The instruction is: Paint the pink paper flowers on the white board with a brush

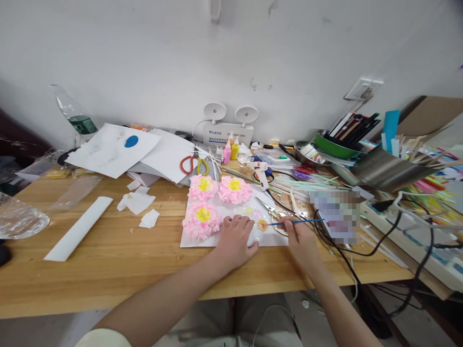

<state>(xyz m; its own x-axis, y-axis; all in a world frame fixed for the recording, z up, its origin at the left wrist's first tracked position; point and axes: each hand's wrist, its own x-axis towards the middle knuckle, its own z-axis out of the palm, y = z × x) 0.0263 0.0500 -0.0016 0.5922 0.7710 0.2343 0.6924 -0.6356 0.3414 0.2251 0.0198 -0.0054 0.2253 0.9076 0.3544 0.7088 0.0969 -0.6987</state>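
My right hand (300, 241) pinches a thin blue paintbrush (307, 221). The brush points left, its tip at a small patch of orange paint (262, 224) on a clear palette (256, 236). Pale yellow and pink dabs show on the palette too. My left hand (236, 240) lies palm down with fingers stretched out at the palette's left edge; what is under the palm is hidden. Beside it, three fluffy pink flowers with yellow centres, one of them the front flower (197, 229), sit on a white sheet (188, 241). Scissors (265, 204) lie just beyond the brush.
A white glue gun (261, 174), paint bottles (226, 153) and red-and-yellow-handled scissors (187, 165) lie further back. Black cables (340, 250) run over the table's right side near a power strip (408, 236). Paper scraps (139, 201) and a curled white strip (79, 229) are on the left.
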